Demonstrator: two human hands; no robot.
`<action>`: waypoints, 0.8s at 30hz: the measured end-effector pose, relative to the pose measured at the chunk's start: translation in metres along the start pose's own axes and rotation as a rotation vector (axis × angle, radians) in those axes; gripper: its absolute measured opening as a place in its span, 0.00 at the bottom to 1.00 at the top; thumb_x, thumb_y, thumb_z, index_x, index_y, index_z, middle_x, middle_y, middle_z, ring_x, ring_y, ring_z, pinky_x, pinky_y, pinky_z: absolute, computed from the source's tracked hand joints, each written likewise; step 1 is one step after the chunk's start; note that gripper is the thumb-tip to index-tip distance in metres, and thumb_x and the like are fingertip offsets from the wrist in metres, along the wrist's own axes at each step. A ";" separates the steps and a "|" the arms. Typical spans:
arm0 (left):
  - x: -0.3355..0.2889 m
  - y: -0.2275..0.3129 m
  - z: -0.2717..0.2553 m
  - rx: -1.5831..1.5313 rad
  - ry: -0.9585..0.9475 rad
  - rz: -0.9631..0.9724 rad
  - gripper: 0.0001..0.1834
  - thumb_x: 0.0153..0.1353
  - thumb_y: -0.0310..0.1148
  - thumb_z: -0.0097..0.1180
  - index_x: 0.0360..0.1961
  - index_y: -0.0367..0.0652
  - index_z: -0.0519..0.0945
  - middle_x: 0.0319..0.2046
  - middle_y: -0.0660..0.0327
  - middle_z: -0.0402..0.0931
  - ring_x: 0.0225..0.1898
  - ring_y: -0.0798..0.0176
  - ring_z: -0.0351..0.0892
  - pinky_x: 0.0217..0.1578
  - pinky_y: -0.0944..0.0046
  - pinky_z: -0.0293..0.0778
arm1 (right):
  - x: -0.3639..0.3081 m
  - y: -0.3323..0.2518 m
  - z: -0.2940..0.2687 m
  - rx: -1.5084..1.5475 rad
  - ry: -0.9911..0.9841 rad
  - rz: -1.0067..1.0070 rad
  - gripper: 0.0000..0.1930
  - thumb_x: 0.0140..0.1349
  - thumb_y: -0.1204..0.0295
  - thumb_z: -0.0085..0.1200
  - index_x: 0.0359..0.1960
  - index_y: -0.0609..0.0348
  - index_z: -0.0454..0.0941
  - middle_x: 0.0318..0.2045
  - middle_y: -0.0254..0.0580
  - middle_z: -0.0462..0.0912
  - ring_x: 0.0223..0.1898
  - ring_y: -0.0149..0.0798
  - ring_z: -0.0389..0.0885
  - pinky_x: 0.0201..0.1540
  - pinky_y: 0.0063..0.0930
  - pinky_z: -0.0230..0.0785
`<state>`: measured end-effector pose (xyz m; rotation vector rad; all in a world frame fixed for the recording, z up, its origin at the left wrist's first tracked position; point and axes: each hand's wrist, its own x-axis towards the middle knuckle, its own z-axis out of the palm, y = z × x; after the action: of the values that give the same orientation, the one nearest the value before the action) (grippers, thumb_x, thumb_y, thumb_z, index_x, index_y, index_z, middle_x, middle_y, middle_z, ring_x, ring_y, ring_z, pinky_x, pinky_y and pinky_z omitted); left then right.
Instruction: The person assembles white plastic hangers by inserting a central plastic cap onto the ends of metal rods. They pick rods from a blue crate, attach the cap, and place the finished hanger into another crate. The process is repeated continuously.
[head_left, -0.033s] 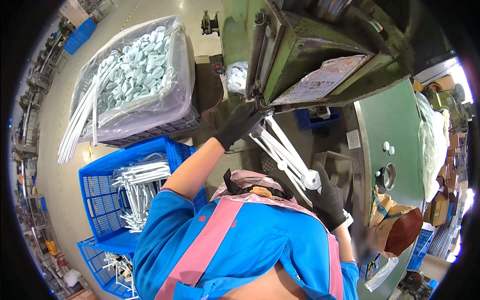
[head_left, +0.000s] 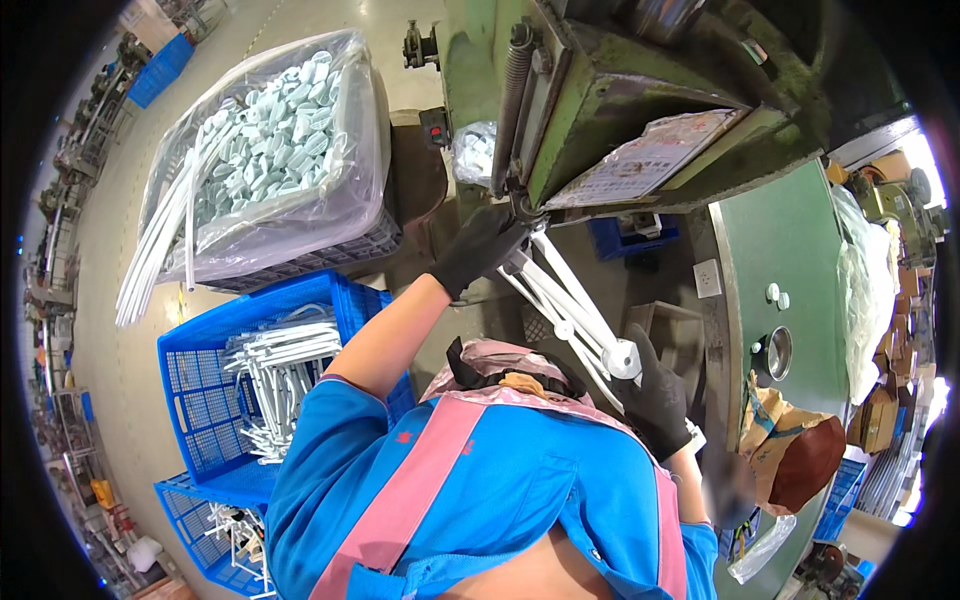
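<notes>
My left hand [head_left: 485, 248], in a dark glove, is closed around the upper ends of several white rods, right under the tip of the green press machine [head_left: 590, 120]. The white rods [head_left: 562, 285] run slantwise down to the right, and one carries a small round knob midway. At their lower end a round white cap [head_left: 622, 360] with a hole in it rests against my right hand [head_left: 657, 405], also dark-gloved. Its fingers curl round this end; some are hidden behind the rods.
At the left stands a plastic-lined crate [head_left: 370, 190] of pale caps, long white rods across it. Nearer is a blue crate [head_left: 200, 400] of white rod parts. On the right, a green bench [head_left: 765, 240] bears two white caps, a round metal dish [head_left: 778, 353] and a brown paper bag [head_left: 790, 440].
</notes>
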<state>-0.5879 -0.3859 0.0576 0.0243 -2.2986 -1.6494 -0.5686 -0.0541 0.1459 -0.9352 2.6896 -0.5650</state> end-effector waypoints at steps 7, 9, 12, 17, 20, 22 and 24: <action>-0.008 0.004 0.005 -0.122 -0.085 -0.300 0.17 0.65 0.41 0.49 0.34 0.35 0.77 0.18 0.63 0.74 0.21 0.71 0.73 0.24 0.64 0.68 | 0.009 0.021 0.026 0.058 -0.022 -0.058 0.35 0.54 0.70 0.57 0.65 0.52 0.57 0.36 0.56 0.81 0.34 0.58 0.81 0.32 0.46 0.73; -0.009 0.018 0.005 -0.078 -0.065 -0.220 0.15 0.66 0.38 0.49 0.31 0.36 0.76 0.18 0.65 0.72 0.21 0.73 0.69 0.24 0.66 0.66 | 0.010 0.022 0.033 0.064 -0.051 0.001 0.35 0.54 0.71 0.58 0.65 0.53 0.58 0.33 0.56 0.81 0.34 0.59 0.81 0.34 0.47 0.72; -0.010 0.018 0.004 -0.091 -0.054 -0.068 0.12 0.67 0.33 0.47 0.30 0.37 0.75 0.17 0.67 0.69 0.21 0.74 0.65 0.25 0.68 0.66 | 0.003 0.025 0.057 0.058 0.025 -0.072 0.33 0.55 0.70 0.57 0.63 0.55 0.59 0.42 0.57 0.79 0.38 0.61 0.80 0.35 0.46 0.73; -0.009 0.005 0.011 -0.240 -0.020 -0.180 0.15 0.66 0.38 0.47 0.27 0.37 0.73 0.16 0.66 0.70 0.18 0.73 0.67 0.22 0.67 0.66 | 0.011 0.016 0.022 0.076 -0.092 -0.066 0.32 0.56 0.72 0.53 0.63 0.52 0.58 0.39 0.58 0.80 0.33 0.60 0.81 0.32 0.49 0.72; -0.002 -0.014 0.018 -0.364 0.006 -0.344 0.21 0.63 0.46 0.49 0.23 0.38 0.74 0.13 0.64 0.70 0.15 0.69 0.68 0.18 0.63 0.66 | 0.022 0.016 -0.006 0.159 -0.129 -0.112 0.31 0.55 0.71 0.57 0.62 0.54 0.59 0.34 0.58 0.81 0.36 0.61 0.80 0.35 0.48 0.72; 0.000 -0.023 0.020 0.054 0.070 -0.145 0.24 0.63 0.50 0.48 0.23 0.37 0.75 0.11 0.59 0.69 0.14 0.64 0.69 0.20 0.61 0.67 | 0.026 0.015 -0.012 0.229 -0.169 -0.111 0.31 0.54 0.72 0.59 0.60 0.56 0.61 0.36 0.57 0.81 0.40 0.61 0.79 0.38 0.47 0.72; -0.002 -0.038 0.019 0.545 0.061 0.240 0.14 0.57 0.42 0.53 0.34 0.41 0.78 0.23 0.58 0.76 0.24 0.59 0.76 0.28 0.57 0.72 | 0.025 0.017 -0.001 0.232 -0.130 -0.114 0.31 0.53 0.72 0.59 0.60 0.55 0.61 0.36 0.57 0.81 0.40 0.61 0.79 0.39 0.47 0.72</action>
<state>-0.5970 -0.3804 0.0161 -0.0753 -2.5135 -0.8663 -0.5969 -0.0573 0.1370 -1.0253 2.4052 -0.7918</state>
